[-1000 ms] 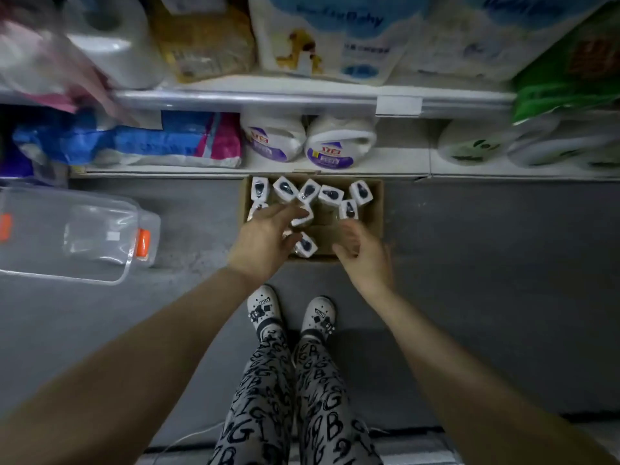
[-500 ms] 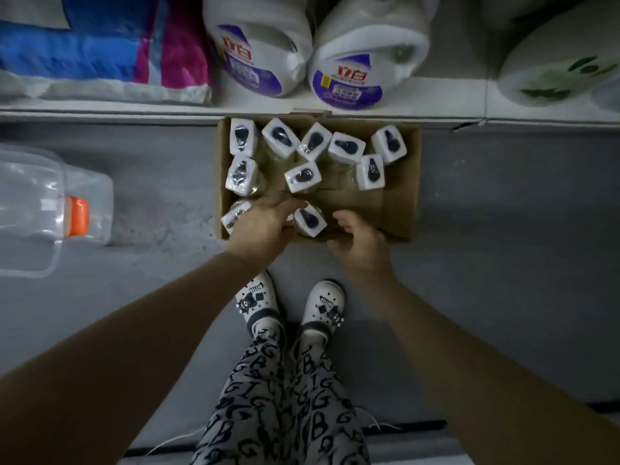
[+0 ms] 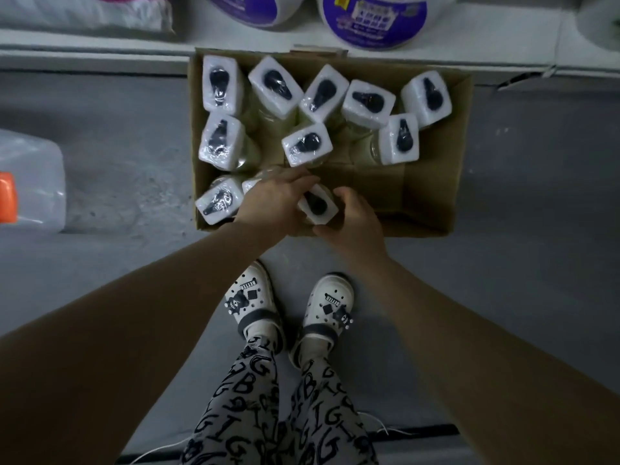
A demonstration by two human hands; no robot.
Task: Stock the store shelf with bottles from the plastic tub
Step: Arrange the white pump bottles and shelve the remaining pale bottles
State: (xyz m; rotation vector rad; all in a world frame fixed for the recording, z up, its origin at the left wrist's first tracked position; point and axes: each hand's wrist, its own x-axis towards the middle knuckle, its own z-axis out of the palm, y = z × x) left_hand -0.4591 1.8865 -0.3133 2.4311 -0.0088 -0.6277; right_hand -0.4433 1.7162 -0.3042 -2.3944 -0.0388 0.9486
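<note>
White clogs [image 3: 256, 297] on the floor, nearest. Right hand [image 3: 352, 223]: fingers curled round one white-capped bottle [image 3: 318, 205] at the near wall of the cardboard box [image 3: 432, 209]. Left hand [image 3: 270, 204]: fingers laid across its left side, grip unclear. About ten other bottles [image 3: 307, 144] stand in the box. Plastic tub [image 3: 32, 182]: left. Shelf [image 3: 100, 45], far: large jugs [image 3: 372, 18] only. Judged barely begun: no small bottle visibly stocked.

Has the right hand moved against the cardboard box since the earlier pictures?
Yes. The right hand slid left along the cardboard box's near wall, onto a bottle.
</note>
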